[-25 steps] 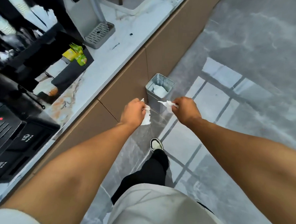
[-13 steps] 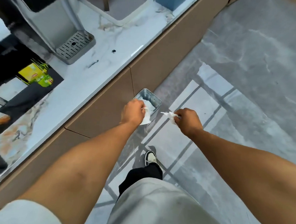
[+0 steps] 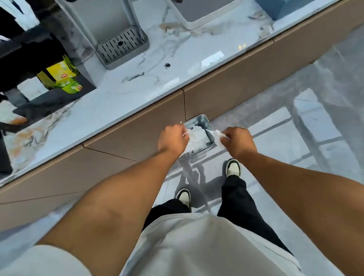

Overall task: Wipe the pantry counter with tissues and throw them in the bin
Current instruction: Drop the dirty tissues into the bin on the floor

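A small square metal bin (image 3: pixel 201 120) stands on the floor against the brown cabinet front, with white tissue inside it (image 3: pixel 198 134). My left hand (image 3: pixel 172 139) is closed on a crumpled white tissue (image 3: pixel 187 145) over the bin's left edge. My right hand (image 3: pixel 238 142) grips another crumpled tissue (image 3: pixel 216 134) over the bin's right edge. The marble pantry counter (image 3: pixel 170 73) runs diagonally above, with a small dark spot (image 3: pixel 167 65) and a dark smear (image 3: pixel 135 77) on it.
On the counter stand a dispenser with a grey drip tray (image 3: pixel 122 45), a black rack holding yellow and green tea packets (image 3: pixel 63 77), a white tray (image 3: pixel 197 15) and a blue box (image 3: pixel 285 5). My two shoes (image 3: pixel 233 167) are on the glossy grey floor.
I have stepped closer to the bin. Both hands, each still holding its tissue, have moved from beside the bin to right over its opening.
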{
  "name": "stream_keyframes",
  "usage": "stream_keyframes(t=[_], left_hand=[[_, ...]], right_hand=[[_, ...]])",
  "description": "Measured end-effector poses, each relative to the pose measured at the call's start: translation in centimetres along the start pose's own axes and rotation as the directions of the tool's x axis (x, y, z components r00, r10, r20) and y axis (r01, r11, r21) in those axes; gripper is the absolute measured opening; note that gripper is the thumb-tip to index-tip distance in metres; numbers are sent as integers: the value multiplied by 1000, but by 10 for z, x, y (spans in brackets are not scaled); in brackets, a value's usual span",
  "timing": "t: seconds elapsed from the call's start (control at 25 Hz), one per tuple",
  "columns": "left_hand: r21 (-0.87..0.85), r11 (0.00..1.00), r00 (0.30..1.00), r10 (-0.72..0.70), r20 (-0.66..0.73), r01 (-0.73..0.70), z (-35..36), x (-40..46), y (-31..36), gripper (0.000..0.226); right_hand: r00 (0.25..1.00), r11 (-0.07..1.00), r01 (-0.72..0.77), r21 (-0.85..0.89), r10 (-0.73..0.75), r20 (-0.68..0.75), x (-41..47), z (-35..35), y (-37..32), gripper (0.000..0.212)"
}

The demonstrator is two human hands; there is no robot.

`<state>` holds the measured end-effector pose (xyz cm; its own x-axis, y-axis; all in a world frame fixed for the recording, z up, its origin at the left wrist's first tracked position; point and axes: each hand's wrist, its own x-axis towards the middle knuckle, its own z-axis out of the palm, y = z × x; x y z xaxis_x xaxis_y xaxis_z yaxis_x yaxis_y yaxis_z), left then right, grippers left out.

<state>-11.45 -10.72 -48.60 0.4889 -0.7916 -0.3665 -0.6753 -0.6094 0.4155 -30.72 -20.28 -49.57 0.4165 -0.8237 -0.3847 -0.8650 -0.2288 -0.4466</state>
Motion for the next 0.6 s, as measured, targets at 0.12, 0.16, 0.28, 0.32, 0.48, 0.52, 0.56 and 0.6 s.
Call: stream_keyframes(t=[0.12,0.16,0.28,0.32,0.48,0.52,0.56,0.6], left_hand=[[-23,992,991,-128,-39,127,6,8,24,16],[-39,983,981,-181,-62,179,7,10,34,16],[-126,944,943,-319,-96,307,15,17,58,15],[-163,925,926,-361,-107,342,19,21,65,14],[-272,859,867,-481,-132,434,40,43,74,12],[-301,839,851,-508,-134,453,48,49,73,11],[-327,820,836,-533,-133,471,55,54,71,11],[-344,806,826,-549,-130,481,63,60,68,10]], right_hand=[[991,994,91,-54,-85,107,46,-16,14,14],[982,991,120,-66,-109,152,60,-22,17,17],[966,989,139,-54,-123,227,90,-35,26,21],[959,986,159,-56,-141,246,99,-38,29,19],[927,980,197,-35,-175,333,131,-36,38,15],[923,981,192,-30,-170,346,138,-33,41,13],[924,982,186,-32,-163,347,144,-29,44,12],[928,983,178,-38,-155,340,150,-23,46,14]])
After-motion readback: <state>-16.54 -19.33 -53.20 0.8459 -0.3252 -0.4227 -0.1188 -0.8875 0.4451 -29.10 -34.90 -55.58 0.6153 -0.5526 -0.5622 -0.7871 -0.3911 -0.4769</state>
